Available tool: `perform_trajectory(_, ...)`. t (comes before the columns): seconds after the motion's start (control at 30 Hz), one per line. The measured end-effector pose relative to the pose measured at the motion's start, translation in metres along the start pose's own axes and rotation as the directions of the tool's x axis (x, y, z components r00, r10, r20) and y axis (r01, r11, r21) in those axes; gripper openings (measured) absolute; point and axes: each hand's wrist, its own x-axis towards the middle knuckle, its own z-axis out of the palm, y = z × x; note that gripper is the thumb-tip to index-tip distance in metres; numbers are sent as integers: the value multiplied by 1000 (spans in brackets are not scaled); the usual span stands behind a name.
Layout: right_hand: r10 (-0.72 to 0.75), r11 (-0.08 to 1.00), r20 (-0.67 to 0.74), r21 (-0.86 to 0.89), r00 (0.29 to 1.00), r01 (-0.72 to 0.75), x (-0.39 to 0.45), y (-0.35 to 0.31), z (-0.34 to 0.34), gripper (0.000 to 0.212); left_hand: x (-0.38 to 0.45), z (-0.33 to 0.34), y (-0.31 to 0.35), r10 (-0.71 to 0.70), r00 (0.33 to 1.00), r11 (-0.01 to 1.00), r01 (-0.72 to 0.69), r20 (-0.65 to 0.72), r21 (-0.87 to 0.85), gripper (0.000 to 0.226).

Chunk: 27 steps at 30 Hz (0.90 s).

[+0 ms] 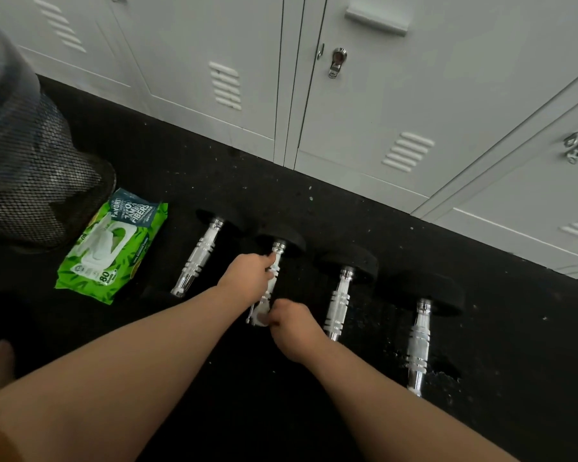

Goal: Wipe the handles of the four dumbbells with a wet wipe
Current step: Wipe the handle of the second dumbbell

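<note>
Several dumbbells with chrome handles and black ends lie side by side on the black floor. The second dumbbell (278, 247) from the left is between my hands. My left hand (247, 273) grips the upper part of its handle. At the lower end, my right hand (292, 325) holds a white wet wipe (260, 316) pressed against the handle. The leftmost dumbbell (199, 255), the third dumbbell (339, 300) and the rightmost dumbbell (418, 341) lie untouched.
A green pack of wet wipes (111, 248) lies on the floor left of the dumbbells. A black mesh bin (24, 168) stands at the far left. White metal lockers (364, 105) run along the back and right.
</note>
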Motion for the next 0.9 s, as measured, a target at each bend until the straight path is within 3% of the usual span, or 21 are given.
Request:
perform_trajectory(0.07, 7, 1000, 87, 0, 996, -7, 1, 2, -12, 35, 1, 1, 3, 13, 1000, 999, -14, 14, 44, 45)
perform_trajectory(0.13, 123, 992, -59, 27, 991, -122, 6, 4, -21, 34, 6, 0, 6, 53, 998, 992, -57, 41, 117, 45)
perform_trajectory(0.2, 243, 969, -252, 108, 937, -222, 9, 2, -21, 33, 10, -1, 6, 53, 997, 988, -61, 59, 144, 44)
perform_trajectory(0.23, 234, 972, -256, 97, 938, -216, 9, -2, -17, 34, 11, 0, 5, 40, 997, 990, -48, 65, 129, 43)
perform_trajectory(0.4, -31, 996, -38, -87, 999, 28, 2, -1, -5, 34, 8, 2, 5, 2, 997, 979, -18, 78, 204, 44)
perform_trajectory(0.47, -58, 992, 113, -101, 992, 69, 1, 2, -11, 31, 6, 0, 9, 33, 997, 960, -50, 66, 275, 49)
perform_trajectory(0.53, 33, 991, 165, -133, 986, -11, 2, 2, -18, 27, 6, 0, 14, 69, 993, 938, -98, 98, 333, 51)
perform_trajectory(0.6, 187, 977, 53, -112, 981, -180, 1, 7, -23, 25, 7, 0, 20, 72, 988, 932, -116, 139, 343, 50)
perform_trajectory(0.63, 300, 954, -33, 3, 953, -300, 0, 12, -24, 25, 10, 0, 21, 61, 987, 939, -106, 146, 327, 49)
perform_trajectory(0.7, 484, 843, -87, 314, 871, -437, -1, 20, -20, 24, 12, 1, 21, 47, 987, 944, -94, 154, 316, 47)
perform_trajectory(0.8, 565, 583, 46, 685, 824, -438, 2, 4, -12, 21, 10, -1, 22, 39, 988, 932, -90, 152, 351, 51)
perform_trajectory(0.83, 575, 465, 103, 775, 812, -428, 6, -2, -10, 20, 9, 0, 22, 31, 988, 928, -83, 148, 364, 54)
perform_trajectory(0.9, 580, 338, 184, 832, 794, -440, 19, -10, -5, 21, 6, 1, 22, 10, 991, 931, -56, 131, 359, 59)
